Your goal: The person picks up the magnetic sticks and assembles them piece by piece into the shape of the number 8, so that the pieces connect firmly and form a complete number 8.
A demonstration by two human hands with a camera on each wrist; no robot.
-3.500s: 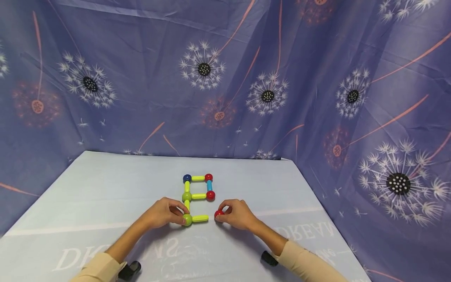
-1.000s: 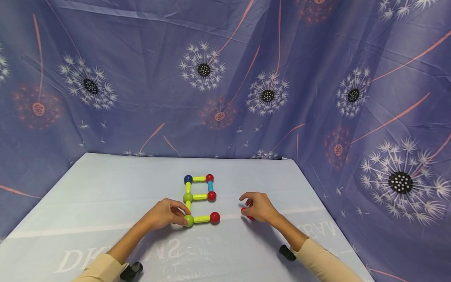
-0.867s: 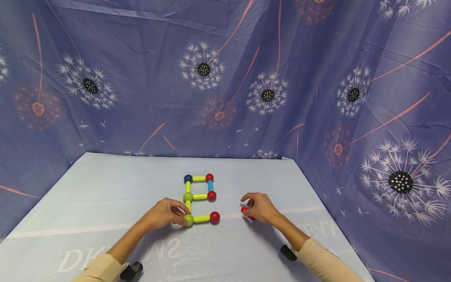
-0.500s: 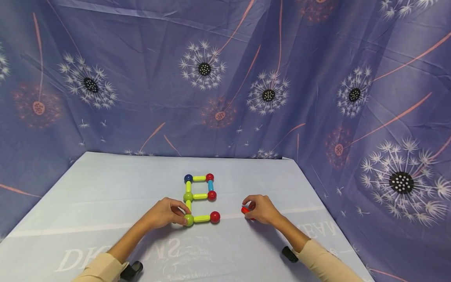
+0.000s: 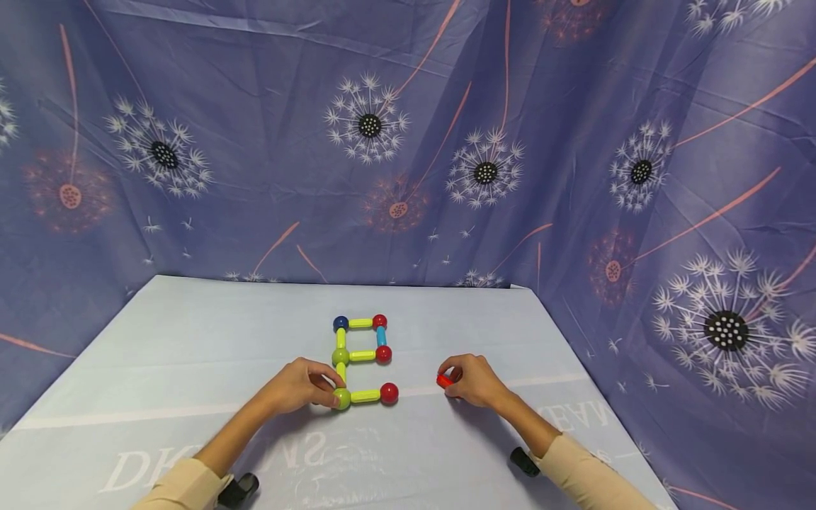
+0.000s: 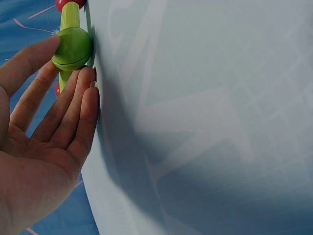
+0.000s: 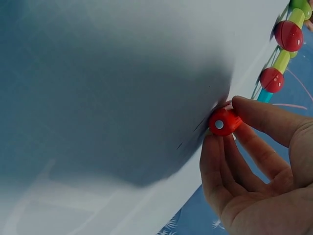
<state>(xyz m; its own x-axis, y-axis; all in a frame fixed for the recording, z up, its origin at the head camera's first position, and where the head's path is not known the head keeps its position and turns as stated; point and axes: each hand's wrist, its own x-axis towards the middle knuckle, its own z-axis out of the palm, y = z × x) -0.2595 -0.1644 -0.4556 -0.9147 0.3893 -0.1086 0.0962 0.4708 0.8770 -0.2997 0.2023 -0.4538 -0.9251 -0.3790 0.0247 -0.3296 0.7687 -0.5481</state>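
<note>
My left hand (image 5: 296, 387) pinches the green ball (image 5: 344, 399) at the near left corner of a figure built from magnetic rods and balls; in the left wrist view thumb and fingers lie around this ball (image 6: 74, 48). From it a yellow-green rod (image 5: 365, 396) runs right to a red ball (image 5: 389, 393). To the right, apart from the figure, my right hand (image 5: 477, 382) holds a short red magnetic rod (image 5: 444, 382) between thumb and fingers, low over the table. The right wrist view shows the round silver tip of this red rod (image 7: 222, 122).
Farther back, the figure closes into a square with a blue ball (image 5: 341, 323), two red balls, a green ball (image 5: 341, 356), yellow-green rods and a light-blue rod (image 5: 381, 336). A pale cloth covers the table (image 5: 223, 340); a patterned purple curtain (image 5: 268, 142) hangs behind.
My right hand let go of the red ball, now at the end of the near rod, and moved right to the red rod. Lately its fingers have closed in on that rod. The left hand stays put.
</note>
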